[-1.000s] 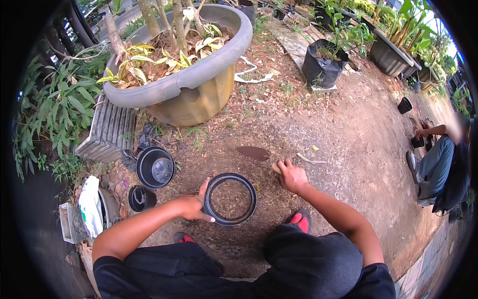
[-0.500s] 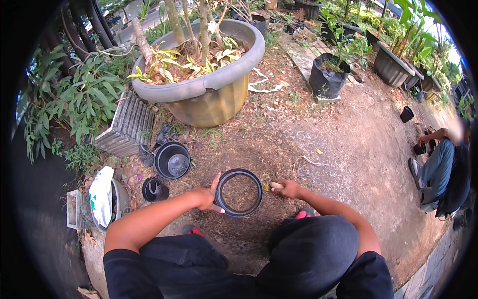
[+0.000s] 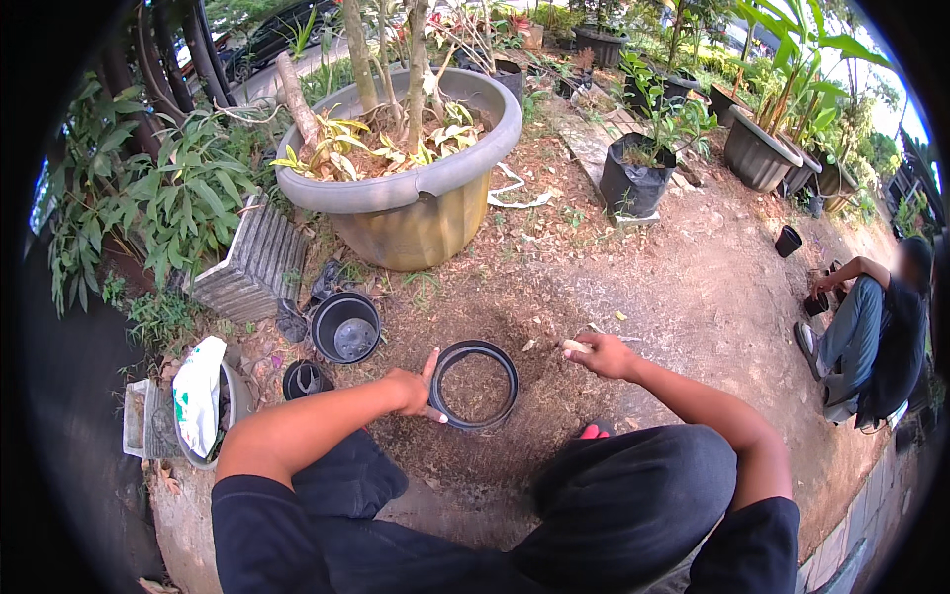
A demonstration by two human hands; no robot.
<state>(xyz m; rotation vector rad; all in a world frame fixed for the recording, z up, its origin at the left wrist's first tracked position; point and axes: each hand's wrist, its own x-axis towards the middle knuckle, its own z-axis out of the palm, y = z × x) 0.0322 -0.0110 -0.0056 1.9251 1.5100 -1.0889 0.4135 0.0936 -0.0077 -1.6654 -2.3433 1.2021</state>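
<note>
The black pot (image 3: pixel 475 384) is a small round plastic container with a thick dark rim, filled nearly to the top with brown soil. It stands on the bare earth directly in front of the squatting person, between the knees. Its axis is vertical and its mouth opens straight upward; being round, it has no long axis across the ground.

The left hand (image 3: pixel 414 393) grasps the pot at its 9 o'clock rim, thumb raised against the edge and fingers on the outer wall. The right hand (image 3: pixel 601 354) is at about 2 o'clock from the pot, apart from it, clenched around a pale handle (image 3: pixel 575 346) whose end points toward the pot; the rest of the tool is hidden.

At 10 o'clock from the pot stands an empty black pot (image 3: pixel 345 326), mouth up, and at 9 o'clock a smaller black pot (image 3: pixel 304 379). Farther out at 9 o'clock a white bag (image 3: pixel 198 394) with green print rests in a grey container. At 11 o'clock stands a large grey-rimmed planter (image 3: pixel 416 213) with yellowish walls. A black grow bag (image 3: pixel 633 183) holding a seedling is at 1 o'clock. A second person (image 3: pixel 876 327) sits at 3 o'clock, well apart.
</note>
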